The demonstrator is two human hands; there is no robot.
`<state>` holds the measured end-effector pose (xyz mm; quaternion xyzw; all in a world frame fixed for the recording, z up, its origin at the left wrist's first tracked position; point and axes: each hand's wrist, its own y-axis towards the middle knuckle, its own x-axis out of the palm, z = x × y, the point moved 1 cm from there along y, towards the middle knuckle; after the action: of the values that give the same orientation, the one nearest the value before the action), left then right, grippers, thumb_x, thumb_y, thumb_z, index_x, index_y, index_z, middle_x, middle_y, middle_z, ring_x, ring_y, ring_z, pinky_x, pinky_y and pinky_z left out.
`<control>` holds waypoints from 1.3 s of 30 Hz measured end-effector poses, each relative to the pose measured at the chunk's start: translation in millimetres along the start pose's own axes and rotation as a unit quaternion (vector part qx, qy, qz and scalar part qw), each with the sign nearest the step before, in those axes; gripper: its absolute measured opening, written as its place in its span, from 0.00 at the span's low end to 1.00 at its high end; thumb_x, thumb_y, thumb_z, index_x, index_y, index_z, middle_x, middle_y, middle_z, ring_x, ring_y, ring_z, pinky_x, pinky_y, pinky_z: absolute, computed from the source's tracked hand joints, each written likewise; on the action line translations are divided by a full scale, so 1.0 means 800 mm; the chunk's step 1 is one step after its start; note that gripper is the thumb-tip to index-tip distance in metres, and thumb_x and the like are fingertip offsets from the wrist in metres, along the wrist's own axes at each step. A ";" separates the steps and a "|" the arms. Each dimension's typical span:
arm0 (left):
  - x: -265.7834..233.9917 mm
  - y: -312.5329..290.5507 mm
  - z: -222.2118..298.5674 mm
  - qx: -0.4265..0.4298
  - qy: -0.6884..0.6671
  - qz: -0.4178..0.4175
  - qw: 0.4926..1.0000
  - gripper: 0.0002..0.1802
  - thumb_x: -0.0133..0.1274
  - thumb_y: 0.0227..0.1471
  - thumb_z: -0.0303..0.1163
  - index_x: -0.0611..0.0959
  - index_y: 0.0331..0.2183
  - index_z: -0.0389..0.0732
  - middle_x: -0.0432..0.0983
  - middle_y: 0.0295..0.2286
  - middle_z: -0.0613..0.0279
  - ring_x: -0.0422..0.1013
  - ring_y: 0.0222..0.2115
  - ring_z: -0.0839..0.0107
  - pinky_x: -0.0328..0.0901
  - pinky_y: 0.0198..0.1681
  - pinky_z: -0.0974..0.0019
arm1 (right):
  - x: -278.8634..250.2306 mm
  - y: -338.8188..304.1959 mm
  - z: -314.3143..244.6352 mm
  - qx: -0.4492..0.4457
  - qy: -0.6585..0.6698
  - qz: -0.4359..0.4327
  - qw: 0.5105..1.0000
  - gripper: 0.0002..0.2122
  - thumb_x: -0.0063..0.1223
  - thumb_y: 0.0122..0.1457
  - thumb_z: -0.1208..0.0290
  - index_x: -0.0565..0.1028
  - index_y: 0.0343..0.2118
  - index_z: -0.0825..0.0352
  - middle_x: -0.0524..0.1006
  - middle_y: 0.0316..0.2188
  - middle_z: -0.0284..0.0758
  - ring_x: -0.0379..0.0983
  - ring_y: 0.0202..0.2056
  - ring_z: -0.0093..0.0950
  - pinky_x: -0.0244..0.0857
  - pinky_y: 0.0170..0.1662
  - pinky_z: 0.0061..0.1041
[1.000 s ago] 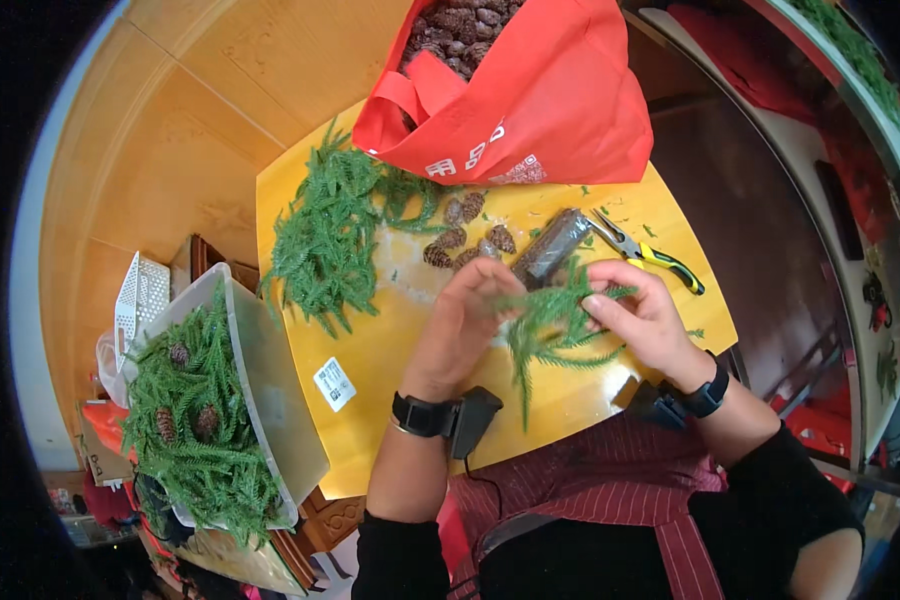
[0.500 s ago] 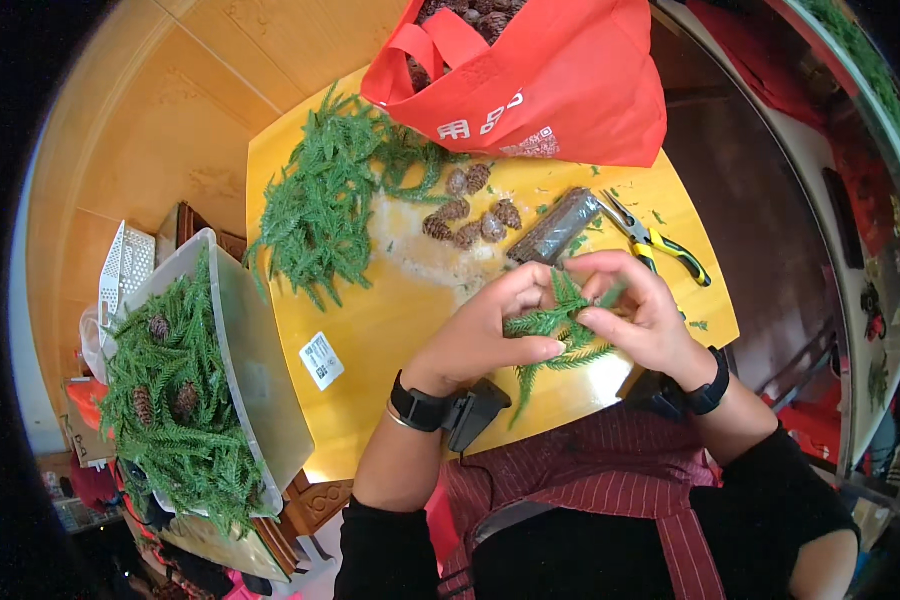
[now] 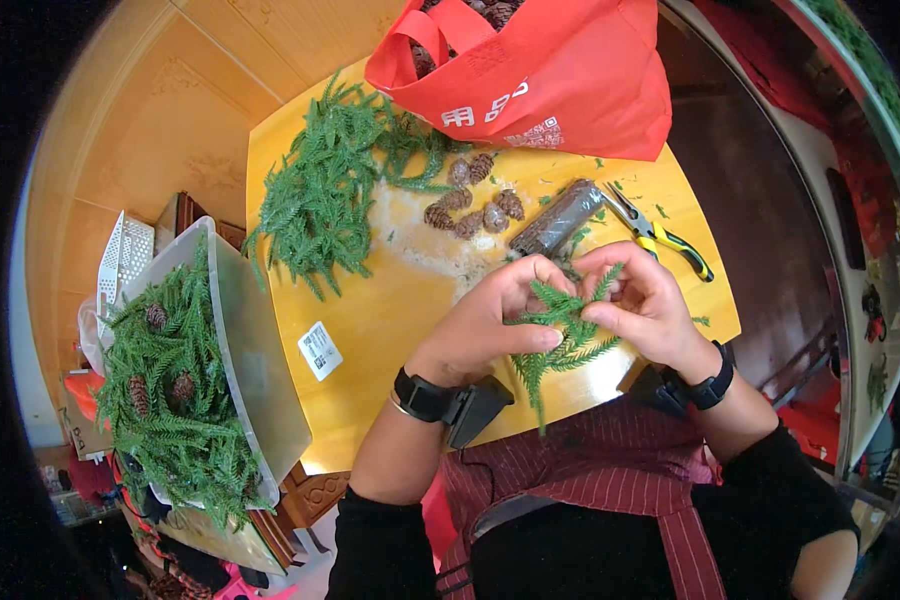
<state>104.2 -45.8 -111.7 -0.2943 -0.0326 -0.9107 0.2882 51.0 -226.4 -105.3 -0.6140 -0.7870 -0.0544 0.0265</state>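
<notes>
Between my hands is a small green fir sprig (image 3: 567, 350) with several needled tips spreading out and one hanging down toward the apron. My left hand (image 3: 492, 318) is closed on it, thumb lying across the stems. From the other side my right hand (image 3: 642, 308) pinches it near the top, thumb against curled fingers. Just beyond my fingers lies a dark roll in clear wrap (image 3: 560, 220). Beside that roll rest pliers with yellow and black handles (image 3: 660, 235). Several pine cones (image 3: 467, 212) sit loosely grouped in the middle of the yellow table (image 3: 390, 390).
A heap of green sprigs (image 3: 320, 190) covers the table's far left. At the back stands a red bag (image 3: 540, 85) with pine cones inside. Left of the table, a clear plastic bin (image 3: 260, 370) holds sprigs and cones. A white label (image 3: 320, 350) lies near the left edge.
The sprig has turned a little in my hands, and its tips now fan out more. My right fingers have shifted slightly up. The view has moved a little.
</notes>
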 end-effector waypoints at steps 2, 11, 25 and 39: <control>-0.003 -0.001 -0.002 -0.008 0.017 -0.015 1.000 0.26 0.61 0.35 0.34 0.68 0.37 0.40 0.67 0.34 0.66 0.63 0.31 0.78 0.57 0.35 0.74 | 0.000 -0.001 0.001 0.001 -0.014 -0.003 1.000 0.17 0.54 0.50 0.77 0.65 0.43 0.68 0.69 0.30 0.31 0.65 0.33 0.17 0.59 0.37 0.17; -0.009 -0.004 -0.005 -0.030 -0.082 -0.049 0.995 0.22 0.49 0.49 0.42 0.67 0.41 0.38 0.68 0.26 0.68 0.65 0.30 0.79 0.57 0.32 0.77 | 0.000 -0.001 -0.005 -0.074 -0.065 -0.010 0.995 0.06 0.47 0.52 0.79 0.73 0.33 0.67 0.69 0.29 0.32 0.65 0.34 0.22 0.59 0.37 0.18; 0.007 0.003 -0.001 0.056 0.114 0.021 0.992 0.23 0.52 0.44 0.19 0.67 0.45 0.36 0.70 0.29 0.66 0.67 0.30 0.81 0.62 0.33 0.77 | -0.008 0.006 0.001 -0.177 -0.124 -0.056 0.975 0.03 0.50 0.51 0.78 0.74 0.29 0.67 0.73 0.34 0.35 0.67 0.37 0.27 0.57 0.44 0.25; -0.010 -0.005 0.004 0.027 0.034 0.097 0.994 0.18 0.56 0.43 0.24 0.70 0.38 0.39 0.72 0.26 0.68 0.68 0.27 0.83 0.62 0.29 0.79 | -0.003 0.008 -0.016 -0.251 -0.439 -0.074 0.859 0.45 0.67 0.29 0.52 0.60 0.52 0.68 0.63 0.50 0.41 0.58 0.51 0.40 0.51 0.53 0.38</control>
<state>108.9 -38.0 -113.1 -0.2574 -0.0184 -0.8865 0.3842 57.5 -229.1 -92.2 -0.5000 -0.7197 0.0235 -0.4811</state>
